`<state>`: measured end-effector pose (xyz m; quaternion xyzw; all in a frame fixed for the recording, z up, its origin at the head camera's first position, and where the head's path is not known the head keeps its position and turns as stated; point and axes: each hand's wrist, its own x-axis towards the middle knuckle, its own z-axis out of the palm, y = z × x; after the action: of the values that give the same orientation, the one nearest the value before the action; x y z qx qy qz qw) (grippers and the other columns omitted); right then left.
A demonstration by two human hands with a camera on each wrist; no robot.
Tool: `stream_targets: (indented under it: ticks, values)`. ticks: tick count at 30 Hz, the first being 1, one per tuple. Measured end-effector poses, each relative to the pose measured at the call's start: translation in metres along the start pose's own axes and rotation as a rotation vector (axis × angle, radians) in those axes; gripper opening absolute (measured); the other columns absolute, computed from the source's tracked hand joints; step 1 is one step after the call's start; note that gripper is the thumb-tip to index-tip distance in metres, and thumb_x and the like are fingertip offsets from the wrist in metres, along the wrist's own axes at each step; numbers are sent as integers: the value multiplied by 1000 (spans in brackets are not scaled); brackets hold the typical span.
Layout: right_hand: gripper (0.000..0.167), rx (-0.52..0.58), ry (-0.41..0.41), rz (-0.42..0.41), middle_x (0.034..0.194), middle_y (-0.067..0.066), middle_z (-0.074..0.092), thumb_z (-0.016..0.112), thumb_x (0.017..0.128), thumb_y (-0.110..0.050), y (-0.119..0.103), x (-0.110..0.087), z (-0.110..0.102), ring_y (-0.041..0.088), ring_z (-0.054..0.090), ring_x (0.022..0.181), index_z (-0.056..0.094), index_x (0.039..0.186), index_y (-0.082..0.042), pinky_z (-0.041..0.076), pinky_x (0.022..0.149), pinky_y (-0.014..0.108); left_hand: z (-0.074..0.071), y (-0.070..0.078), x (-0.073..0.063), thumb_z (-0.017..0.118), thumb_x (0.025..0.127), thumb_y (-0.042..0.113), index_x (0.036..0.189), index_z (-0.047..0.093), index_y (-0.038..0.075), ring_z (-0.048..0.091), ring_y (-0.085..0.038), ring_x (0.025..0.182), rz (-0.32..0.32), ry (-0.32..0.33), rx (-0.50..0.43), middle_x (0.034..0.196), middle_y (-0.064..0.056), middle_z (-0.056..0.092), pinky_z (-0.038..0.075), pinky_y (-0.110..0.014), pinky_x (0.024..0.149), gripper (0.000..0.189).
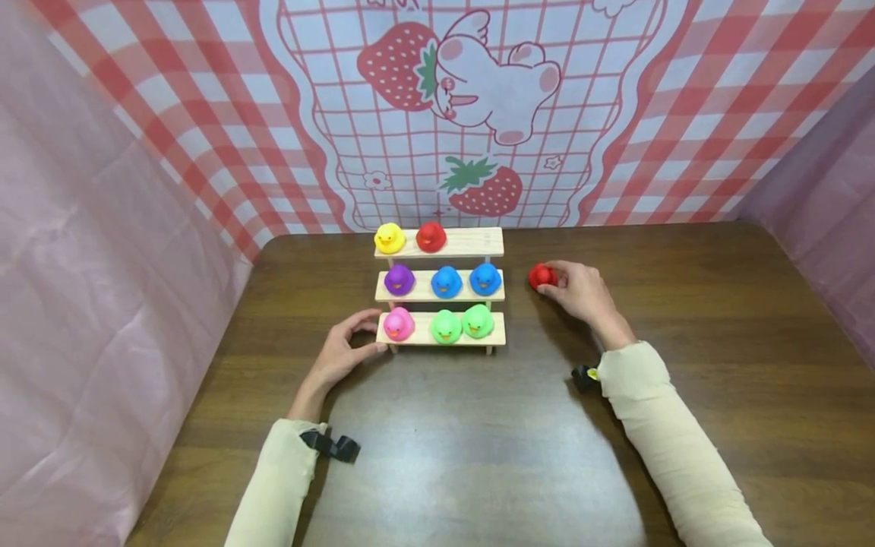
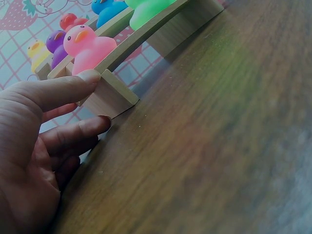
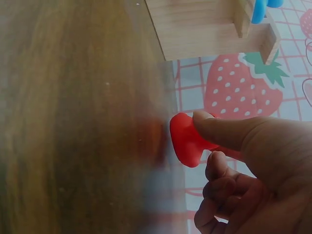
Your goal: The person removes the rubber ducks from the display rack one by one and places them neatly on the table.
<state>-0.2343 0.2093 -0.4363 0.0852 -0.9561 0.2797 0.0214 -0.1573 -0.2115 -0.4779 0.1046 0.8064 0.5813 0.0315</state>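
Observation:
A three-step wooden display shelf [image 1: 440,339] stands on the table with rubber ducks on it. My left hand [image 1: 339,351] holds the left end of its lowest step, thumb at the front corner and a finger at the back, beside the pink duck [image 2: 87,48]. Two green ducks [image 1: 446,327] share that step. A purple duck [image 1: 399,279] and two blue ducks [image 1: 484,279] sit on the middle step; a yellow duck [image 1: 390,238] and one red duck [image 1: 431,237] are on top. Right of the shelf, my right hand [image 1: 581,292] pinches another red duck [image 3: 185,141] between thumb and fingers, at or just over the table.
The brown wooden table [image 1: 437,456] meets a checked strawberry-print cloth [image 1: 328,152] close behind the shelf. Pink curtains [image 1: 75,266] hang at both sides. A small black camera [image 1: 335,446] is strapped at each wrist.

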Motion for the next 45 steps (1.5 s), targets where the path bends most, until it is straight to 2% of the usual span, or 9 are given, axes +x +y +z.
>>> stream_targets:
  ticks: [9, 19, 32, 38, 42, 45]
  values:
    - [47, 8, -28, 32, 72, 8, 58, 72, 91, -24, 4, -2, 2, 19, 52, 65, 61, 133, -4, 37, 59, 31, 2, 3, 1, 80, 79, 0, 135, 58, 1, 60, -12, 107, 1, -5, 11, 112, -29, 71, 32, -46, 112, 60]
    - [49, 14, -42, 56, 73, 8, 58, 70, 93, -27, 5, -4, 0, 19, 51, 66, 59, 135, -3, 37, 60, 31, 2, 1, 1, 78, 80, -1, 135, 57, 0, 60, -3, 104, 20, -11, 8, 112, -29, 70, 32, -47, 113, 60]
    - [52, -4, -36, 53, 75, 8, 59, 70, 93, -31, 6, -6, -5, 20, 53, 68, 58, 136, -4, 37, 62, 32, 2, 2, 1, 78, 79, -1, 135, 57, 0, 59, -1, 104, 24, -14, -6, 113, -30, 70, 31, -47, 113, 60]
    - [51, -3, 39, 28, 74, 8, 57, 67, 94, -35, -12, -3, -19, 20, 50, 65, 58, 136, -8, 36, 60, 33, 1, 1, 0, 78, 79, -3, 135, 57, -1, 59, 1, 103, 25, -5, -12, 112, -31, 69, 32, -41, 112, 61]
    - [50, 26, 91, -5, 72, 9, 56, 67, 94, -35, -36, 0, -30, 19, 46, 61, 59, 135, -9, 35, 59, 34, 1, -1, -1, 78, 79, -2, 135, 56, -3, 60, 1, 103, 35, 1, -4, 111, -30, 70, 37, -31, 106, 60]
    - [49, 52, 108, -34, 73, 9, 55, 68, 94, -34, -55, 4, -36, 19, 45, 60, 60, 135, -8, 35, 60, 34, 1, -1, -1, 78, 80, -2, 135, 56, -3, 60, 0, 103, 36, 2, 9, 111, -30, 70, 39, -28, 104, 59]
